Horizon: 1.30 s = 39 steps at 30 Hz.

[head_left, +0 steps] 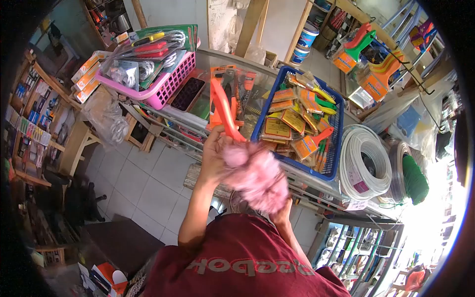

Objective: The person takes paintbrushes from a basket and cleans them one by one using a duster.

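An orange curved tool (pixel 225 111), slim and bent like a handle, rises from my left hand (pixel 213 156), whose fingers are closed around its lower end. Its exact kind is unclear. A fluffy pink cloth (pixel 257 178), smeared by motion, covers the tool's lower part and hangs between my hands. My right hand (pixel 282 214) is at the cloth's lower right edge, gripping it, with most fingers hidden beneath. Just beyond the tool, orange-carded packs of tools (pixel 247 81) lie on the glass counter (pixel 260 64).
A blue basket (pixel 339 143) of packaged brushes and yellow packs stands on the counter at right. A pink basket (pixel 170 91) of packaged goods and a phone (pixel 188 94) are at left. Cable coils (pixel 354 173) sit far right. Paint brushes (pixel 376 79) hang above.
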### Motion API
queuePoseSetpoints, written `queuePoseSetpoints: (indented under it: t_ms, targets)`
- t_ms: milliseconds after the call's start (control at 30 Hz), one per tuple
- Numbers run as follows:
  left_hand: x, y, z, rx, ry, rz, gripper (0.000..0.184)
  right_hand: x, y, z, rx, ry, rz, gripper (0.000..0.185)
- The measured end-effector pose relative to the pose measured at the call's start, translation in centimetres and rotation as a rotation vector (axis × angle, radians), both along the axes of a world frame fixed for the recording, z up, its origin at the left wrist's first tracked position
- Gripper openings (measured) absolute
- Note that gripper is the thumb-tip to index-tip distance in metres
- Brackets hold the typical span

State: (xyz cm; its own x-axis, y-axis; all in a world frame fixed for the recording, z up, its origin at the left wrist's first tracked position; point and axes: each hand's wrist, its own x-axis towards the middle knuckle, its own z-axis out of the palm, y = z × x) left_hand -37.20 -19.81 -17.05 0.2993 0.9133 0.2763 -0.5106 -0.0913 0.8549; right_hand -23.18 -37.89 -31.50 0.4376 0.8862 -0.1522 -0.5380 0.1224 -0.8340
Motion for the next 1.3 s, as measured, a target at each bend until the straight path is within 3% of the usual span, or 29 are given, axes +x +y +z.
queuePoseSetpoints:
  t_ms: [67, 133, 233, 267, 333, 400, 467, 500, 567, 600, 700, 767, 833, 867, 900, 967, 1033, 1100, 1167, 1267, 1300]
  targets:
    - [-0.4, 0.0, 0.1, -0.126, -0.051, -0.008, 0.032, 0.1, -0.6, -1.2, 0.004, 0.629, -0.001, 0.051]
    - [-1.1, 0.3, -0.4, -0.153, -0.047, -0.041, 0.036, -0.3, -0.3, 0.0, -0.037, 0.200, 0.078, 0.052]
    - [-1.8, 0.8, -0.8, -0.149, -0.114, -0.122, 0.038, 1.0, -0.1, -2.4, -0.177, -0.572, 0.089, 0.052]
    - [-2.0, 0.7, -0.9, -0.144, -0.150, -0.148, 0.038, 2.2, -0.8, -3.5, -0.336, -0.903, 0.112, 0.050]
    - [-2.4, 0.3, -0.1, -0.151, -0.072, -0.187, 0.036, 2.3, -0.7, -1.9, -0.360, -1.526, -0.148, 0.045]
    - [-1.9, -0.1, 0.9, -0.212, 0.030, -0.105, 0.031, 1.3, 0.3, 0.7, -0.109, -1.096, -0.057, 0.044]
    - [-2.2, 0.2, 0.2, -0.130, 0.052, -0.112, 0.031, 1.6, 0.2, 2.9, -0.176, -0.871, 0.094, 0.041]
    - [-2.6, 0.4, 0.2, -0.064, 0.075, -0.116, 0.032, 1.2, 0.9, 5.1, -0.300, -0.888, 0.034, 0.035]
    - [-2.5, 0.1, 0.6, 0.014, 0.158, -0.026, 0.030, 1.7, 0.1, 0.7, -0.244, -0.641, -0.033, 0.030]
    - [-2.4, -0.1, 0.6, 0.036, 0.183, 0.011, 0.030, 0.7, 0.1, 1.2, -0.117, -0.476, -0.038, 0.031]
    - [-2.4, 0.0, 0.8, 0.146, 0.289, 0.149, 0.028, 0.8, 0.9, 4.4, -0.069, -1.032, 0.165, 0.038]
    - [-2.4, -0.1, 0.8, 0.202, 0.328, 0.205, 0.028, 0.2, 1.0, 3.8, -0.282, -0.787, 0.052, 0.041]
    - [-2.7, -0.4, 0.9, 0.227, 0.339, 0.217, 0.029, 0.6, 0.4, 2.4, -0.189, -0.914, 0.096, 0.041]
    - [-3.0, -1.0, 1.4, 0.184, 0.402, 0.214, 0.028, 0.4, 0.1, 1.9, -0.094, -0.837, 0.108, 0.040]
    - [-2.9, -1.2, 1.2, 0.254, 0.285, 0.193, 0.030, 0.1, 0.1, 2.3, -0.002, -0.759, 0.120, 0.039]
    - [-3.0, -0.9, 0.7, 0.267, 0.306, 0.211, 0.033, 0.0, 0.6, -0.1, -0.009, -0.542, 0.068, 0.038]
    - [-3.0, -0.8, 0.5, 0.240, 0.321, 0.224, 0.036, -1.1, 1.0, 2.4, -0.148, -0.686, -0.057, 0.031]
    - [-3.2, -0.9, 0.6, 0.237, 0.307, 0.216, 0.035, -0.3, -0.2, -2.2, -0.152, -0.206, 0.015, 0.048]
    - [-3.3, -1.3, 0.9, 0.256, 0.260, 0.178, 0.032, 0.1, 0.2, -3.3, 0.081, 0.535, 0.028, 0.055]
    - [-2.9, -0.7, 0.8, 0.300, 0.336, 0.240, 0.029, 0.6, -0.5, -1.6, -0.306, -0.695, 0.235, 0.053]
    - [-3.0, -0.9, 0.9, 0.287, 0.315, 0.238, 0.029, 0.2, -0.4, 0.1, -0.232, -0.846, 0.223, 0.045]
